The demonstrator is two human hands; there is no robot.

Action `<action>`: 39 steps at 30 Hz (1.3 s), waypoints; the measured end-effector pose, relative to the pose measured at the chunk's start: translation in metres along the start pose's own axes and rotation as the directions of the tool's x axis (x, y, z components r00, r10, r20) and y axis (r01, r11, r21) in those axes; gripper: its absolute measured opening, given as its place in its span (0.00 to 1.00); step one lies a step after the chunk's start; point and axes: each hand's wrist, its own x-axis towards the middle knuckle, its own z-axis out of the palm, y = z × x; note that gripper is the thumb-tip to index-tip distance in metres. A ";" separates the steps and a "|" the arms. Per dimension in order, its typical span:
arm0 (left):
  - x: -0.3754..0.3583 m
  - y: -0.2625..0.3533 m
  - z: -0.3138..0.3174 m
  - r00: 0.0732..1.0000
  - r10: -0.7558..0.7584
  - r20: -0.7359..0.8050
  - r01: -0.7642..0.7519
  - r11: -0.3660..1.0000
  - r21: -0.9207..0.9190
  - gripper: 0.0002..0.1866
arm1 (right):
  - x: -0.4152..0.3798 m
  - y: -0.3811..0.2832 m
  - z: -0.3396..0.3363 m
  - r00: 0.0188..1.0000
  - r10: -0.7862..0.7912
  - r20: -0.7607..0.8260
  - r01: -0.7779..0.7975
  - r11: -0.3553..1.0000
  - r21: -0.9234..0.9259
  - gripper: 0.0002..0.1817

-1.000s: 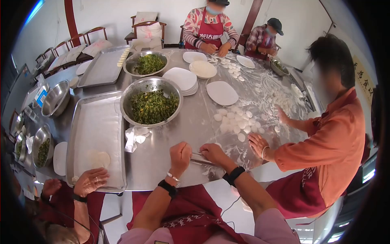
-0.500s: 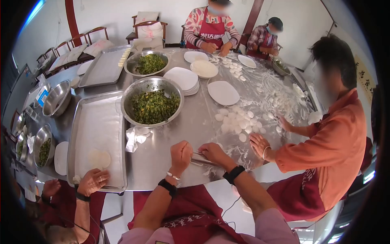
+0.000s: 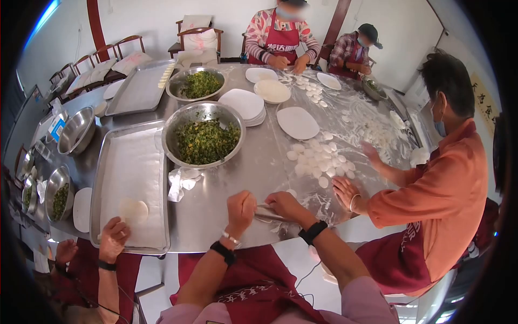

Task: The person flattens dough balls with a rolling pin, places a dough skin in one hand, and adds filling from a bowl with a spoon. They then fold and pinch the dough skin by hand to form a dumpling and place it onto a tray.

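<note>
Close to the table's near edge, my left hand [image 3: 241, 210] is closed in a fist, beside the left end of a short grey metallic rod that looks like a rolling pin [image 3: 267, 213]. My right hand [image 3: 286, 206] is curled over its right end. Whatever lies under the rod is hidden. A small white dough disc [image 3: 292, 193] lies just beyond my right hand. Ahead stands a large steel bowl [image 3: 235, 154] of chopped green filling [image 3: 200, 139]. To the right, many flattened dough pieces [image 3: 315, 160] are heaped on the floured tabletop.
A co-worker's hand [image 3: 114, 235] on my left touches a thin round wrapper [image 3: 135, 211] on a metal tray [image 3: 162, 200]. At right, a co-worker's hand [image 3: 344, 191] rests near the dough pieces. White plates [image 3: 298, 123] and a crumpled cloth [image 3: 182, 182] also lie on the table.
My hands stay almost in place around the rod. The left co-worker's hand has shifted left and up, away from over the tray's near edge. The right co-worker has turned their head.
</note>
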 end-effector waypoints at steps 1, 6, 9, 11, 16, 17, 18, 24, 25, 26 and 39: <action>0.003 -0.001 0.002 1.000 0.002 -0.006 -0.002 1.000 -0.011 0.13 | 0.006 0.002 0.000 0.998 0.020 -0.067 -0.020 1.000 0.009 0.10; -0.036 0.008 -0.011 0.990 0.123 0.073 -0.127 0.990 0.053 0.10 | 0.006 -0.020 0.013 1.000 0.006 -0.010 -0.007 0.998 -0.064 0.11; -0.073 0.024 -0.019 0.950 0.239 0.199 -0.267 0.956 0.124 0.09 | 0.003 -0.022 0.018 0.999 0.045 -0.009 -0.044 0.997 0.065 0.11; -0.085 0.035 -0.018 0.947 0.203 0.249 -0.237 0.965 0.115 0.08 | 0.002 -0.016 0.017 0.997 0.071 0.005 -0.071 0.986 0.153 0.11; -0.025 0.005 -0.011 0.992 0.099 0.076 -0.106 0.991 0.086 0.11 | -0.005 -0.012 0.001 0.998 0.061 0.033 -0.062 0.998 0.021 0.11; -0.011 0.006 -0.005 0.999 -0.006 0.034 0.004 0.999 0.050 0.12 | -0.004 -0.011 0.001 0.998 0.057 -0.006 -0.057 0.998 0.028 0.11; -0.009 0.004 -0.002 1.000 -0.012 0.026 0.011 0.999 0.032 0.13 | 0.002 -0.009 0.002 0.998 0.048 -0.044 -0.046 0.998 0.033 0.11; -0.057 0.010 -0.014 0.982 0.145 0.124 -0.160 0.980 0.114 0.13 | -0.001 -0.022 0.021 0.993 -0.080 -0.092 0.079 0.997 -0.019 0.12; -0.071 0.014 -0.017 0.965 0.201 0.167 -0.223 0.967 0.125 0.12 | -0.002 -0.021 0.025 0.987 -0.115 -0.111 0.109 0.993 -0.053 0.12; -0.077 0.016 -0.018 0.943 0.258 0.210 -0.289 0.948 0.132 0.12 | -0.003 -0.020 0.024 0.994 -0.072 -0.085 0.076 0.996 0.050 0.12; -0.037 0.003 -0.013 0.990 0.093 0.108 -0.104 0.989 0.101 0.12 | 0.006 -0.024 0.013 0.999 0.002 -0.033 0.000 0.998 0.066 0.11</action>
